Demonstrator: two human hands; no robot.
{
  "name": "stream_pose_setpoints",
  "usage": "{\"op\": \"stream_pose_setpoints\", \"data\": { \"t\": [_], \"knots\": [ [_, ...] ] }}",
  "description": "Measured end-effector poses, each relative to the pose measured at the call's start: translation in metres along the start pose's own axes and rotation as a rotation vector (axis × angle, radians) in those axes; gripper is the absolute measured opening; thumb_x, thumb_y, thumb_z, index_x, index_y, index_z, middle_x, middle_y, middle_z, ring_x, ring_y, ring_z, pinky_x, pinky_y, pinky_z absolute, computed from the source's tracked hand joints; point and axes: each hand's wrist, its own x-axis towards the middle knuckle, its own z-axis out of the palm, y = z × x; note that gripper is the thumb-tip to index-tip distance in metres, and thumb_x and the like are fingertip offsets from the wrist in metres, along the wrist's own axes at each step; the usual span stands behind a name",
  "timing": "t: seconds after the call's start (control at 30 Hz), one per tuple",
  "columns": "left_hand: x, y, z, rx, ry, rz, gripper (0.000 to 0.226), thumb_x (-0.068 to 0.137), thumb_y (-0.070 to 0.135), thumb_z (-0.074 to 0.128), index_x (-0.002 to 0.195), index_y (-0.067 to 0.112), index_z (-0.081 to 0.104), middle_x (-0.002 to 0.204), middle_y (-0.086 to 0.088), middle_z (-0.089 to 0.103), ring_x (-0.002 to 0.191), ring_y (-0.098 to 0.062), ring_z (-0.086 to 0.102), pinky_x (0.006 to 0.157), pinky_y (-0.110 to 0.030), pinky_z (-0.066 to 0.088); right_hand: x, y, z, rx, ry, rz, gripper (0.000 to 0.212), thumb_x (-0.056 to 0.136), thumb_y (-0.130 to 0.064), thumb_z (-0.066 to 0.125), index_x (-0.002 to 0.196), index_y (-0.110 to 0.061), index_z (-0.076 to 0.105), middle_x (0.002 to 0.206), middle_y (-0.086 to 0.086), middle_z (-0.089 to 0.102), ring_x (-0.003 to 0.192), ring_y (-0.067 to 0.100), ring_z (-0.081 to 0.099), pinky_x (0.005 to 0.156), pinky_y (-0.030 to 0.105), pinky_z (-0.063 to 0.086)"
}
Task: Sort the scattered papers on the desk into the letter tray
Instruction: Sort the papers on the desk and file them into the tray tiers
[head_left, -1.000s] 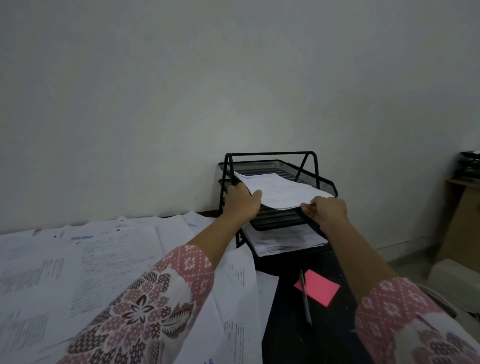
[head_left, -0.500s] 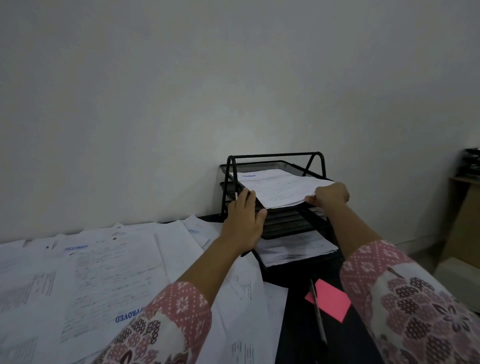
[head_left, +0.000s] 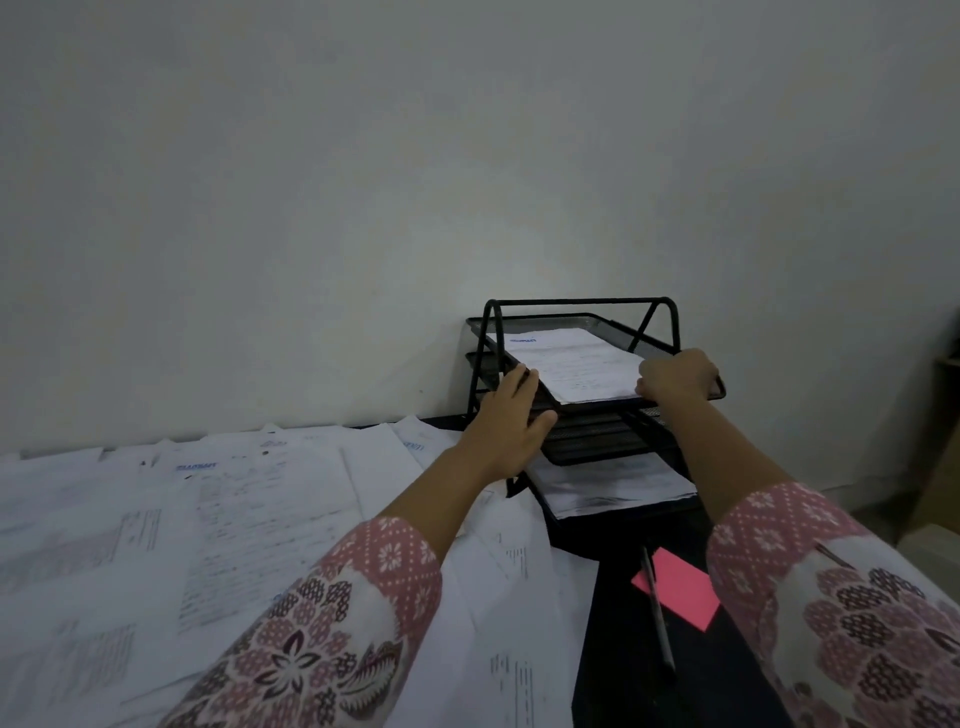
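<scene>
Papers (head_left: 576, 364) white, printed, in black tray (head_left: 582, 300)

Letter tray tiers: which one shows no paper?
The middle tier: only bare black mesh shows, while the top tier and bottom tier hold white sheets.

The pink fabric left sleeve (head_left: 332, 618) and pink fabric right sleeve (head_left: 831, 587) show white lattice dots at their far cuffs and white cloth with maroon flowers nearer.
</scene>
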Motion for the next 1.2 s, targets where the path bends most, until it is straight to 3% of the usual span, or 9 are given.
{"op": "stream_pose_setpoints", "data": {
  "t": [0.1,0.17,0.27,0.37,0.5,0.73,0.9,1.03,1.2],
  "knots": [
    [-0.012,-0.006,-0.016,-0.017,0.018,0.023,0.061,0.1,0.032,0.04,0.151,0.013,0.014,0.158,-0.006,0.007,0.145,-0.02,0.009,0.118,-0.034,0.01,-0.021,-0.014,0.013,0.363,-0.004,-0.106,0.03,0.082,-0.008,0.055,0.11,0.003,0.053,0.104,0.02,0.059,0.088,0.032,0.061,0.08,0.045,0.055],
    [-0.026,-0.011,-0.029,0.001,0.058,0.025,0.055,0.1,0.029,0.043,0.149,0.013,0.023,0.156,-0.008,0.019,0.143,-0.02,0.018,0.113,-0.026,0.014,-0.051,-0.029,0.015,0.424,0.004,-0.215,0.032,0.084,-0.008,0.055,0.115,-0.002,0.05,0.11,0.017,0.058,0.092,0.03,0.061,0.083,0.042,0.054],
    [-0.052,-0.025,-0.048,0.038,0.08,0.01,0.045,0.099,0.025,0.045,0.141,0.011,0.037,0.144,-0.01,0.039,0.132,-0.024,0.036,0.1,-0.02,0.024,-0.091,-0.051,0.024,0.441,-0.041,-0.337,0.026,0.087,-0.005,0.053,0.113,-0.005,0.054,0.094,0.007,0.058,0.085,0.018,0.056,0.072,0.025,0.045],
    [-0.084,-0.052,-0.065,0.091,0.072,-0.102,0.045,0.098,0.03,0.046,0.14,0.014,0.039,0.144,-0.008,0.039,0.132,-0.024,0.035,0.104,-0.025,0.026,-0.134,-0.066,0.042,0.464,-0.147,-0.41,0.024,0.087,-0.002,0.05,0.11,-0.004,0.057,0.08,0.004,0.058,0.08,0.019,0.055,0.069,0.024,0.043],
    [-0.129,-0.094,-0.081,0.169,0.062,-0.285,0.045,0.096,0.034,0.048,0.137,0.018,0.042,0.143,-0.005,0.041,0.132,-0.024,0.036,0.107,-0.033,0.03,-0.185,-0.072,0.08,0.41,-0.353,-0.424,0.025,0.087,-0.005,0.053,0.111,-0.002,0.057,0.104,0.014,0.062,0.095,0.026,0.059,0.084,0.035,0.05],
    [-0.201,-0.143,-0.105,0.234,0.097,-0.597,0.044,0.093,0.028,0.053,0.134,0.015,0.044,0.139,-0.01,0.044,0.127,-0.027,0.04,0.101,-0.037,0.038,-0.25,-0.051,0.14,0.163,-0.624,-0.414,0.033,0.089,-0.017,0.06,0.117,-0.002,0.055,0.114,0.013,0.059,0.103,0.024,0.056,0.075,0.023,0.04],
    [-0.233,-0.165,-0.112,0.287,0.092,-0.791,0.049,0.091,0.029,0.054,0.135,0.013,0.04,0.135,-0.012,0.044,0.123,-0.03,0.041,0.097,-0.038,0.039,-0.27,-0.035,0.169,-0.162,-0.664,-0.39,0.041,0.083,-0.042,0.067,0.095,-0.005,0.057,0.107,0.013,0.058,0.11,0.031,0.055,0.07,0.029,0.042],
    [-0.243,-0.17,-0.111,0.234,0.104,-0.839,0.053,0.09,0.033,0.056,0.134,0.011,0.038,0.132,-0.014,0.043,0.122,-0.03,0.041,0.096,-0.037,0.04,-0.28,-0.035,0.175,-0.316,-0.633,-0.338,0.063,0.074,-0.05,0.074,0.113,-0.006,0.05,0.123,0.013,0.047,0.115,0.029,0.045,0.081,0.032,0.038],
    [-0.243,-0.169,-0.108,0.147,0.184,-0.834,0.054,0.087,0.03,0.061,0.132,0.01,0.039,0.129,-0.015,0.046,0.12,-0.03,0.044,0.094,-0.035,0.04,-0.281,-0.038,0.176,-0.239,-0.715,-0.276,0.045,0.072,-0.034,0.08,0.075,-0.01,0.041,0.094,0.01,0.053,0.084,0.022,0.051,0.052,0.025,0.041]
  ]
}}
